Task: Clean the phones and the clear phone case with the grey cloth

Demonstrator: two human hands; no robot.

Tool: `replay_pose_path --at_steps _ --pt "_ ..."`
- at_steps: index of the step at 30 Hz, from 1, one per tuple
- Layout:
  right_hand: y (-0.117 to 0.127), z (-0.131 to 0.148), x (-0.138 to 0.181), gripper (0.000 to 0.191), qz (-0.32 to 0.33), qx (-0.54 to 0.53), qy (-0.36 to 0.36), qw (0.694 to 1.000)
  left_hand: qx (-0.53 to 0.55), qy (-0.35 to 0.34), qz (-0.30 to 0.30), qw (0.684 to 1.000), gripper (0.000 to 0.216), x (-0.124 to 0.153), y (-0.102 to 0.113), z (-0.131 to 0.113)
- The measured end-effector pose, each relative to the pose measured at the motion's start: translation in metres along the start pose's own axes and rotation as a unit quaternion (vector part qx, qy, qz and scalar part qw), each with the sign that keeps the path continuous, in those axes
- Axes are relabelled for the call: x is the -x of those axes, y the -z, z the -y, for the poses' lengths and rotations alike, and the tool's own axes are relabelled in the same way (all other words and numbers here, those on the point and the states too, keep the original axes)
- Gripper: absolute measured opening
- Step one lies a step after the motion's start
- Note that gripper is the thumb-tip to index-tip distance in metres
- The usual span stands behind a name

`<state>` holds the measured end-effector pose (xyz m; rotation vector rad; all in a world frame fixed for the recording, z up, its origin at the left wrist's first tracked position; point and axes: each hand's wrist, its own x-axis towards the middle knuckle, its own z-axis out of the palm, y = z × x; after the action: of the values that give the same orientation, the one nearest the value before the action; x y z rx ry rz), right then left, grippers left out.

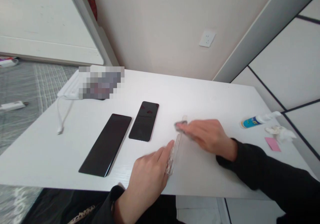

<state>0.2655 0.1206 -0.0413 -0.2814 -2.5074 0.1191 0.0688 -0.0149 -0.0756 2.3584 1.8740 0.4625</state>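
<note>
My left hand (147,175) grips the near end of a clear phone case (175,148) that stands on edge on the white table (200,93). Stretched over the case's far end, my right hand (206,135) pinches a small grey cloth (178,125) against it. Left of the case two phones lie flat, screens dark. The smaller phone with a pink rim (145,120) is the farther one, and a larger black phone (107,144) lies nearer the table's front edge.
A white cable (63,112) trails across the table's left end. At the right end lie a small white and blue tube (258,120), a crumpled white wipe (280,132) and a pink slip (273,144). A wall socket (207,38) is behind.
</note>
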Motion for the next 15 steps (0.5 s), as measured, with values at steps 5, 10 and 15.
replay_pose_path --at_steps 5,10,15 --pt "-0.002 0.003 -0.001 0.028 0.006 -0.056 0.067 0.996 0.023 -0.004 -0.007 1.000 0.052 0.001 -0.001 0.000" --pt "0.001 -0.011 0.001 0.025 -0.009 0.021 0.002 1.000 -0.013 -0.002 -0.013 1.000 0.053 0.001 0.000 -0.002" --pt "-0.004 -0.018 0.006 0.024 0.002 0.023 0.062 0.998 -0.072 0.015 -0.057 0.996 0.058 -0.001 -0.001 -0.001"
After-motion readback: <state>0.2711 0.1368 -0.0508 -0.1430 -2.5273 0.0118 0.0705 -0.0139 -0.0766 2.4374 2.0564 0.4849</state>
